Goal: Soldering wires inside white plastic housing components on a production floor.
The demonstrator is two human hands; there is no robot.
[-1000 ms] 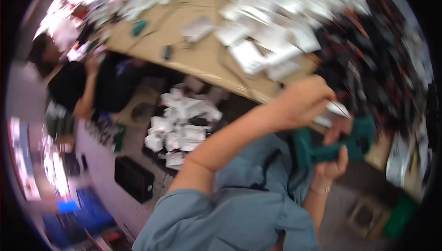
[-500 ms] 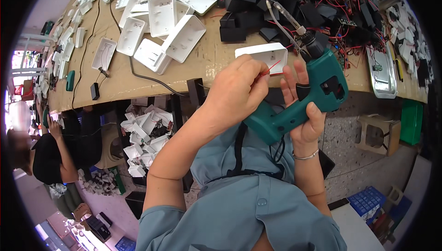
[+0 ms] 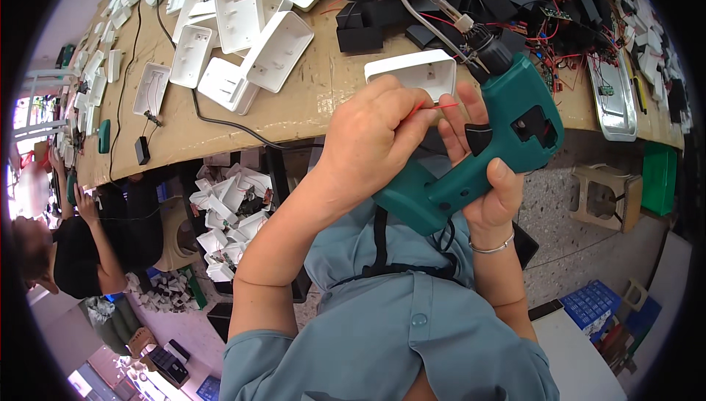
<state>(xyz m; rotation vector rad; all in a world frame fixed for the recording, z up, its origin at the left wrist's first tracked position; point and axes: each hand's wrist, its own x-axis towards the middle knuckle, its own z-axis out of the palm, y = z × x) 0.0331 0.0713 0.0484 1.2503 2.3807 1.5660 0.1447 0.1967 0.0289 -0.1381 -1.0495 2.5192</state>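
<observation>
My left hand is closed, its thumb and fingertips pinching a thin red wire whose free end points right. In my right hand rests a green pistol-shaped soldering gun, its handle lying across the palm and its front pointing up and left. Two of the right fingers are stretched out beside the black trigger. A metal tip and a bent feed tube reach out from the gun's black collar. Behind the hands, a shallow white plastic case lies at the table edge, its lower part partly hidden.
White cases are piled at the back left, black cases and red wires at the back right. A black cable crosses the table. A metal tray stands at right, a stool below. Another person sits at left.
The red wire has swung from slanting upward to nearly level. The soldering gun has tilted slightly, its tip further up and left in view. The whole view has shifted a little.
</observation>
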